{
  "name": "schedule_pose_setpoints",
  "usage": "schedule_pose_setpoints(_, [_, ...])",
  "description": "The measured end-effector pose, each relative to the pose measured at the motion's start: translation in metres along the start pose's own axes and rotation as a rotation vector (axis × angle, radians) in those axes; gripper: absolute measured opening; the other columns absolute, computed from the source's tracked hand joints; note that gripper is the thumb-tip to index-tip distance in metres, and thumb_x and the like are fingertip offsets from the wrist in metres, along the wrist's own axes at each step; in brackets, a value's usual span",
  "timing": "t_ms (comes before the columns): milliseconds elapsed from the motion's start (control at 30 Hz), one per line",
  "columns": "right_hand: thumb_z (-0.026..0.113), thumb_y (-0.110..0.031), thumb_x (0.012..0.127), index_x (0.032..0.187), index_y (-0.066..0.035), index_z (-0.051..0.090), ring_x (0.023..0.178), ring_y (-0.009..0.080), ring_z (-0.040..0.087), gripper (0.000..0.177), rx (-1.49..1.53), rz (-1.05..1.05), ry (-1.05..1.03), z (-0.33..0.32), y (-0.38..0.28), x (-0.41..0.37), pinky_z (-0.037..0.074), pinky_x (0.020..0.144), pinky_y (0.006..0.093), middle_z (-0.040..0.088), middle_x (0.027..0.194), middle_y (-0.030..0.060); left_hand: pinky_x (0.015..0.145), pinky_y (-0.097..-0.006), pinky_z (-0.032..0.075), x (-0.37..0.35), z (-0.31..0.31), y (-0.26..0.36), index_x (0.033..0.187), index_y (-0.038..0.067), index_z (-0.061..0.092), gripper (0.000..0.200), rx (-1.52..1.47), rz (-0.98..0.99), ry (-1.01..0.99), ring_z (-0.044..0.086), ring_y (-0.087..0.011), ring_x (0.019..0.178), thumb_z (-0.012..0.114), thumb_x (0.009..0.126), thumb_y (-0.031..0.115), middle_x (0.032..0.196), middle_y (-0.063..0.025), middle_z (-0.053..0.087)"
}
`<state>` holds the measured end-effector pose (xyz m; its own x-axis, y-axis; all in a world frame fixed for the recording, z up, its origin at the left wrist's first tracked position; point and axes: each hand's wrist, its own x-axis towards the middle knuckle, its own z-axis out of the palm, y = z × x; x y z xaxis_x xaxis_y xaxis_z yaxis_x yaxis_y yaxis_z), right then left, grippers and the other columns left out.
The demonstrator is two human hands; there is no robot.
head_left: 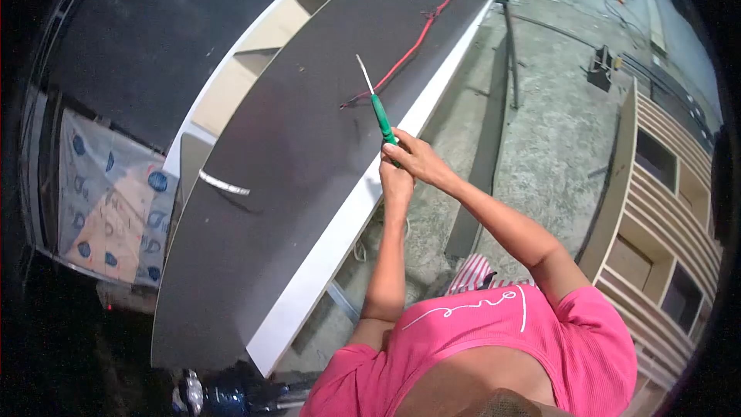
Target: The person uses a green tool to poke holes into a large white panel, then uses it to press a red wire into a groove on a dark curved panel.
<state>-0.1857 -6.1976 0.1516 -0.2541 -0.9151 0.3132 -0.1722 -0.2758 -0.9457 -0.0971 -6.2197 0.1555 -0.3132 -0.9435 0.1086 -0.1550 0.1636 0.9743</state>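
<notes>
A screwdriver [380,114] with a green handle and a thin metal shaft points up and away over a large grey curved panel [266,177]. My right hand [419,162] is closed about the lower end of the handle, its thumb lying across it. Just beneath and against it, my left hand [395,183] is closed at the same end, its fingers partly hidden. Beyond the tip, a red cable [421,37] runs along the panel, its dark end lying near the shaft. Farther left, a short white strip [224,184] sticks up from the panel.
A white edge [324,262] borders the panel on my side. Cream compartments [224,81] line its far side. To the right, a slatted wooden frame [617,216] stands on the concrete floor [552,139], with a dark toolbox [600,68] beyond. Printed plastic sheeting [116,201] covers something at left.
</notes>
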Motion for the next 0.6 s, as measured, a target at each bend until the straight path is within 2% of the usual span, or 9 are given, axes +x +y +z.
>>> schedule_pose_setpoints(100, [0.049, -0.053, 0.083, 0.126, 0.000, 0.043, 0.100, 0.0354, 0.057, 0.068, -0.046, 0.003, 0.084, -0.029, 0.019, -0.006, 0.044, 0.084, 0.0382, 0.058, 0.105, 0.0251, 0.050, -0.0239, 0.039, 0.007, 0.038, -0.021, 0.107, -0.004, 0.050, 0.036, -0.161, 0.093, -0.050, 0.052, -0.0089, 0.065, 0.052, 0.089, 0.026, 0.080, -0.0034, 0.056])
schedule_pose_setpoints(167, [0.049, -0.053, 0.083, 0.125, 0.000, 0.044, 0.103, 0.0364, 0.055, 0.068, -0.106, 0.032, 0.137, -0.047, 0.016, -0.014, 0.043, 0.087, 0.0389, 0.057, 0.108, 0.0253, 0.045, -0.0235, 0.036, 0.002, 0.053, -0.008, 0.108, -0.004, 0.048, 0.035, -0.189, 0.005, -0.146, 0.049, -0.0078, 0.058, 0.052, 0.088, 0.025, 0.073, -0.0014, 0.052])
schedule_pose_setpoints(233, [0.049, -0.054, 0.083, 0.125, -0.001, 0.045, 0.106, 0.0373, 0.053, 0.068, -0.082, 0.092, 0.160, -0.064, 0.017, -0.017, 0.041, 0.089, 0.0395, 0.056, 0.111, 0.0254, 0.040, -0.0254, 0.032, 0.000, 0.068, 0.001, 0.104, 0.003, 0.044, 0.026, -0.150, -0.157, -0.251, 0.043, -0.0080, 0.048, 0.046, 0.091, 0.026, 0.064, 0.0000, 0.046])
schedule_pose_setpoints(267, [0.049, -0.054, 0.083, 0.125, 0.000, 0.045, 0.108, 0.0370, 0.052, 0.069, -0.111, 0.120, 0.155, -0.075, 0.018, -0.020, 0.040, 0.091, 0.0399, 0.054, 0.113, 0.0266, 0.036, -0.0255, 0.030, 0.003, 0.078, -0.003, 0.103, 0.003, 0.044, 0.026, -0.163, -0.153, -0.278, 0.042, -0.0080, 0.043, 0.044, 0.092, 0.027, 0.062, 0.0001, 0.046])
schedule_pose_setpoints(367, [0.049, -0.054, 0.083, 0.125, 0.003, 0.044, 0.106, 0.0352, 0.053, 0.070, -0.095, 0.137, 0.122, -0.102, 0.051, -0.015, 0.040, 0.090, 0.0396, 0.054, 0.112, 0.0275, 0.036, -0.0247, 0.031, 0.010, 0.105, -0.014, 0.104, 0.003, 0.044, 0.026, -0.189, -0.214, -0.315, 0.043, -0.0084, 0.043, 0.046, 0.091, 0.025, 0.060, 0.0000, 0.046])
schedule_pose_setpoints(400, [0.047, -0.054, 0.084, 0.121, 0.004, 0.047, 0.100, 0.0290, 0.056, 0.069, -0.096, 0.188, 0.123, -0.109, 0.053, -0.015, 0.044, 0.084, 0.0367, 0.057, 0.108, 0.0246, 0.035, -0.0243, 0.030, 0.019, 0.112, -0.024, 0.106, 0.002, 0.044, 0.028, -0.203, -0.231, -0.387, 0.044, -0.0089, 0.042, 0.049, 0.089, 0.023, 0.060, -0.0009, 0.047])
schedule_pose_setpoints(433, [0.047, -0.054, 0.084, 0.121, 0.004, 0.047, 0.100, 0.0290, 0.056, 0.069, -0.094, 0.186, 0.126, -0.114, 0.059, -0.013, 0.044, 0.084, 0.0367, 0.057, 0.108, 0.0246, 0.035, -0.0243, 0.030, 0.027, 0.117, -0.032, 0.106, 0.002, 0.044, 0.028, -0.201, -0.229, -0.389, 0.044, -0.0089, 0.042, 0.049, 0.089, 0.023, 0.060, -0.0009, 0.047])
schedule_pose_setpoints(500, [0.046, -0.056, 0.085, 0.113, 0.004, 0.051, 0.090, 0.0226, 0.058, 0.066, 0.115, 0.359, 0.081, -0.121, 0.070, -0.007, 0.048, 0.073, 0.0324, 0.059, 0.100, 0.0189, 0.032, -0.0245, 0.029, 0.045, 0.127, -0.049, 0.106, 0.001, 0.044, 0.030, -0.133, -0.254, -0.449, 0.043, -0.0093, 0.041, 0.051, 0.087, 0.023, 0.060, -0.0017, 0.047])
schedule_pose_setpoints(600, [0.044, -0.056, 0.085, 0.108, 0.003, 0.053, 0.083, 0.0190, 0.057, 0.064, 0.184, 0.355, 0.092, -0.124, 0.092, 0.015, 0.049, 0.065, 0.0290, 0.058, 0.093, 0.0150, 0.031, -0.0250, 0.029, 0.071, 0.135, -0.064, 0.110, 0.002, 0.044, 0.032, -0.157, -0.276, -0.437, 0.043, -0.0095, 0.040, 0.051, 0.087, 0.023, 0.062, -0.0025, 0.048])
